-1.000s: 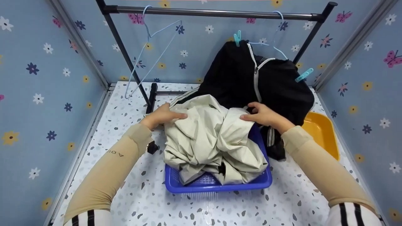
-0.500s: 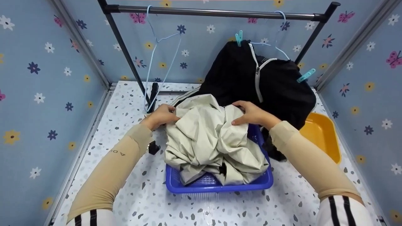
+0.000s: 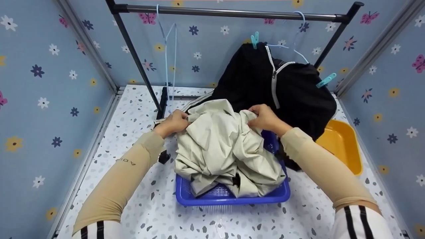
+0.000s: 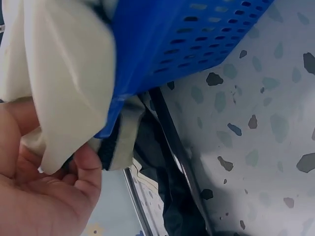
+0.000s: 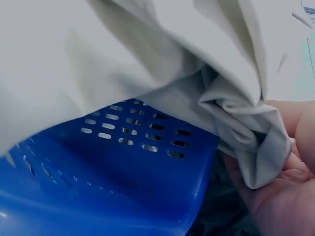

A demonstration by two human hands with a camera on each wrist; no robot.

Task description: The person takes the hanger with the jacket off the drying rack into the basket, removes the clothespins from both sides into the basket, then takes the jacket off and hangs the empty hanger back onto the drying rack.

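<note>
Between left hand (image 3: pixel 176 121) and right hand (image 3: pixel 264 117), pale cloth (image 3: pixel 215 142) lies bunched in and over the blue basket (image 3: pixel 232 200), each hand pinching a fold at its far edge between thumb and fingers. Step looks like getting a two-sided hold to sort or lift the cloth, which is not yet out of the basket. Next move probably calls for keeping both pinches and raising evenly, clear of the black jacket (image 3: pixel 245 79) just beyond the right hand; bare hanger (image 3: pixel 166 63) is beyond the left hand.
</note>
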